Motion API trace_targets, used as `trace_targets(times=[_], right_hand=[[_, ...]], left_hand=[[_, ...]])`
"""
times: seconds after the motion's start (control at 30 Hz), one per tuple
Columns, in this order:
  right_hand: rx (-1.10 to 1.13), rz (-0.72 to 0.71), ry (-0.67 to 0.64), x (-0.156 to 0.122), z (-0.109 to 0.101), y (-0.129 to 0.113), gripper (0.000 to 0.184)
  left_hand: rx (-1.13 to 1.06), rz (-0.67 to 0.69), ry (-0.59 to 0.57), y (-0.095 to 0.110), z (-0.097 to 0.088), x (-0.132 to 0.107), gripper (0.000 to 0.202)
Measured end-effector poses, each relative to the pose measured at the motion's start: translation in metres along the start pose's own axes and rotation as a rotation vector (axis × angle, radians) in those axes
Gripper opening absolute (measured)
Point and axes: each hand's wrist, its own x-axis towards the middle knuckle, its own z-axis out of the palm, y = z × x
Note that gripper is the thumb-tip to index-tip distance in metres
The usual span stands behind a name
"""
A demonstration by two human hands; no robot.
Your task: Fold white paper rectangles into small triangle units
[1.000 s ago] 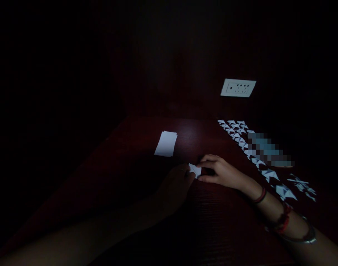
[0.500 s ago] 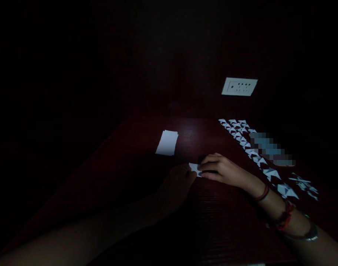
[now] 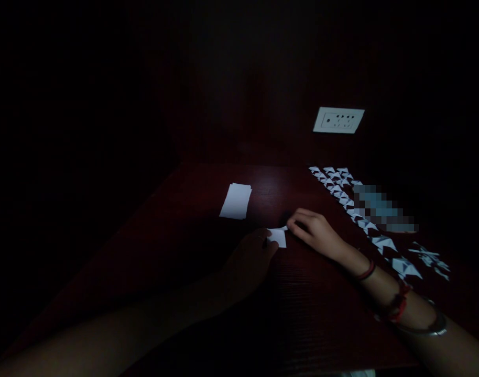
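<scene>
A small white piece of paper lies between my hands, near the middle of the dark red table. My left hand, in deep shadow, pinches its left side between thumb and fingers. At the paper's upper right corner, my right hand has thumb and fingertips pinched together on a thin raised edge or strip. A stack of white paper sheets rests behind my left hand. To the right, rows of folded white paper pieces run from the back toward my right forearm.
A blurred-out bluish object lies right of the folded rows. Thin paper scraps are heaped near the right edge. On the back wall sits a white power socket. The surroundings are very dark.
My right hand has moved slightly up and back, lifting the paper's upper right edge. More of the sheet shows now. My left hand stays on its left side.
</scene>
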Motion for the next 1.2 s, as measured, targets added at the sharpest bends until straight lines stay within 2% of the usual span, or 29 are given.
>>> trace_targets(times=[0.1, 0.23, 0.33, 0.43, 0.53, 0.67, 0.87, 1.03, 1.2], right_hand=[[0.002, 0.087, 0.083, 0.002, 0.002, 0.006, 0.017], [-0.012, 0.107, 0.074, 0.004, 0.005, 0.013, 0.014], [-0.014, 0.052, 0.047, 0.006, 0.008, 0.013, 0.015], [-0.052, -0.060, 0.003, 0.006, 0.010, 0.011, 0.026], [-0.078, -0.128, -0.076, 0.006, 0.010, 0.009, 0.025], [-0.051, -0.140, -0.122, 0.006, 0.008, 0.008, 0.025], [0.009, -0.159, -0.105, 0.005, 0.006, 0.008, 0.025], [-0.015, -0.166, -0.113, 0.004, 0.002, 0.006, 0.026], [-0.004, -0.195, -0.115, 0.003, -0.001, 0.005, 0.027]], left_hand=[[0.020, 0.051, -0.007, 0.000, -0.001, 0.000, 0.026], [-0.023, 0.046, -0.012, 0.000, 0.004, 0.002, 0.023], [-0.076, -0.066, 0.019, 0.000, 0.006, 0.003, 0.023], [-0.073, -0.019, -0.002, 0.000, 0.005, 0.002, 0.024], [-0.029, 0.006, -0.003, 0.000, 0.000, 0.001, 0.025], [0.027, 0.064, -0.004, 0.001, -0.003, 0.000, 0.024], [0.080, 0.100, 0.040, -0.001, 0.001, 0.000, 0.023], [0.094, 0.107, -0.013, -0.001, -0.002, 0.002, 0.024], [0.095, 0.098, -0.006, -0.001, -0.003, 0.002, 0.024]])
